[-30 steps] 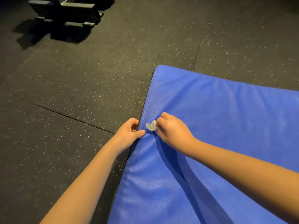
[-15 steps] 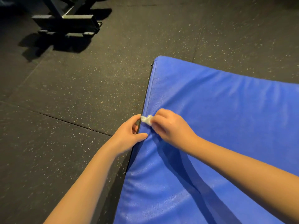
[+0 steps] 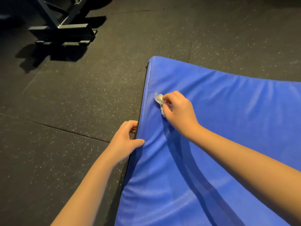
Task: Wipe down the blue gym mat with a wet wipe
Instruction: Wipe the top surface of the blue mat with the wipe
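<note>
So: right hand [image 3: 178, 111] pinches a crumpled wipe [image 3: 159, 99] in its fingertips, pressed onto the top of the mat [image 3: 228, 128], just in from the left edge and short of the far-left corner. Left hand [image 3: 125, 139] grips that same left edge nearer the person, thumb on top, fingers curled round the side; the cover puckers at the thumb.

Wipe: small, whitish, wadded, limp and light. Likely to ball up and drag, so flat fingers over more of it would cover more than a pinch.

Mat: blue vinyl-like cover, slight sheen, soft wrinkles fanning out from both hands, dark strip down the left side. Looks padded and floppy, cover loose over the fill, probably slick once wet. Best hold is the edge, as the left hand has it, to stop the skin bunching under the stroke.

Mat lies on dark speckled floor [image 3: 65, 103]; a metal frame [image 3: 65, 30] stands well apart, beyond the far-left corner.
</note>
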The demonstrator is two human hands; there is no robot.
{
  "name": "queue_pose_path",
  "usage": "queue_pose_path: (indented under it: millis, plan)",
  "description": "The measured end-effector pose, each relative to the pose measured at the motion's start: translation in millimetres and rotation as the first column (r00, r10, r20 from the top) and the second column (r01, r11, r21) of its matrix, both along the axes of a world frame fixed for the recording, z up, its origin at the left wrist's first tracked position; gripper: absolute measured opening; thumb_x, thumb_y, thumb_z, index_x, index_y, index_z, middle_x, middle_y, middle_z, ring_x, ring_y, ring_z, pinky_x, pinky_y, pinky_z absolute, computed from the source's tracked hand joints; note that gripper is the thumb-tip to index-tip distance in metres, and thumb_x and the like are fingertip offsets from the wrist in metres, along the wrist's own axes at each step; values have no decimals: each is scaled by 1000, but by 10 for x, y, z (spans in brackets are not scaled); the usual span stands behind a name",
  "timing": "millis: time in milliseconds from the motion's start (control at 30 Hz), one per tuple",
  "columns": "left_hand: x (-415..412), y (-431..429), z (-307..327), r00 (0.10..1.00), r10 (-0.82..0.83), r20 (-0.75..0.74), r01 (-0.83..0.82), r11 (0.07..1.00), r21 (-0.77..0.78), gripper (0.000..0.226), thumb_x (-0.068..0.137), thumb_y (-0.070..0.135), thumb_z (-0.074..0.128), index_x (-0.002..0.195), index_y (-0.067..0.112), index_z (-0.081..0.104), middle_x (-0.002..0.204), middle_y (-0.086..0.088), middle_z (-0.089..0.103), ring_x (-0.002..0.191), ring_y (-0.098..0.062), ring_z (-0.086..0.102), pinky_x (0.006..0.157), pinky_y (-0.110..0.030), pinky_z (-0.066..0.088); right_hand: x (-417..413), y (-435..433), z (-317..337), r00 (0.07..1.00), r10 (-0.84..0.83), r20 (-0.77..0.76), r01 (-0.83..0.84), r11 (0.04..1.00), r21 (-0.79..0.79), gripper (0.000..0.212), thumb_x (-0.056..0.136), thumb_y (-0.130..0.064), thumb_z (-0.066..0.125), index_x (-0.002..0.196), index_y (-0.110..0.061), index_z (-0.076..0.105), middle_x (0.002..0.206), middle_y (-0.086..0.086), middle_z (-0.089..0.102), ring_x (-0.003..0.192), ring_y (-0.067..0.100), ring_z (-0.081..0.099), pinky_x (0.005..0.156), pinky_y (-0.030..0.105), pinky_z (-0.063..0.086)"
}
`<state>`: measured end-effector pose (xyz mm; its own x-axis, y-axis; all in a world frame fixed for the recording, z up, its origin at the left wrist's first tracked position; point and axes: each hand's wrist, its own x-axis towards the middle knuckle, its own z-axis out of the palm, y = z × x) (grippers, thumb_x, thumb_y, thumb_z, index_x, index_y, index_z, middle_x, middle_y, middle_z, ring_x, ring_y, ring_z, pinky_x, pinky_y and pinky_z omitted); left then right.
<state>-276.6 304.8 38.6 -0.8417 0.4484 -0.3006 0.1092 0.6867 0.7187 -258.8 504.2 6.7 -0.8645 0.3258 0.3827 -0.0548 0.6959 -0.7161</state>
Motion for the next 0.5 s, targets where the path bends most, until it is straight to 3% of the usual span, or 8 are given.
queue_pose_path:
  millis: [67, 167, 267, 400, 500]
  plan:
    - [-39, 45, 66, 1000, 19, 21, -20, 1000, 11, 19, 79, 12, 69, 93, 18, 58, 88, 1, 63, 72, -6, 55, 64, -15, 43, 54, -48, -21, 999, 16, -37, -16, 1000, -6, 19, 85, -14, 49, 86, -5, 65, 77, 11, 56, 70, 27, 54, 61, 36, 42]
    - [-125, 182, 135, 997, 71, -28, -71, 997, -9, 19, 87, 35, 66, 89, 19, 56, 68, 3, 51, 58, -7, 42, 53, -20, 34, 304, -220, -6, 978, 207, -38, -207, 978, 6, 24, 86, -18, 47, 89, -6, 67, 76, 10, 53, 64, 28, 53, 57, 38, 44]
    - [-202, 354, 253, 996, 19, -82, -22, 999, -32, 26, 87, 41, 65, 110, 32, 60, 77, 10, 65, 71, -12, 58, 65, -26, 46, 302, -106, 76, 970, 236, -50, -236, 972, 21, 24, 85, -17, 47, 87, -5, 67, 73, 11, 53, 62, 26, 51, 56, 34, 41]
    - [-198, 362, 300, 1000, 14, 13, -14, 1000, 5, 34, 81, 40, 66, 113, 28, 60, 101, 8, 69, 95, -17, 65, 88, -39, 52, -66, 295, 95, 991, -128, 24, 129, 991, -45, 12, 82, -6, 55, 86, -3, 66, 81, 14, 58, 76, 25, 55, 63, 34, 39]
    - [-123, 308, 236, 1000, 2, -14, -3, 998, -63, 27, 86, 30, 66, 109, 18, 59, 103, -1, 66, 96, -23, 62, 86, -41, 50, -4, 184, 32, 998, -65, 1, 65, 998, -19, 14, 84, -10, 54, 89, -5, 65, 81, 13, 56, 73, 28, 55, 61, 38, 42]
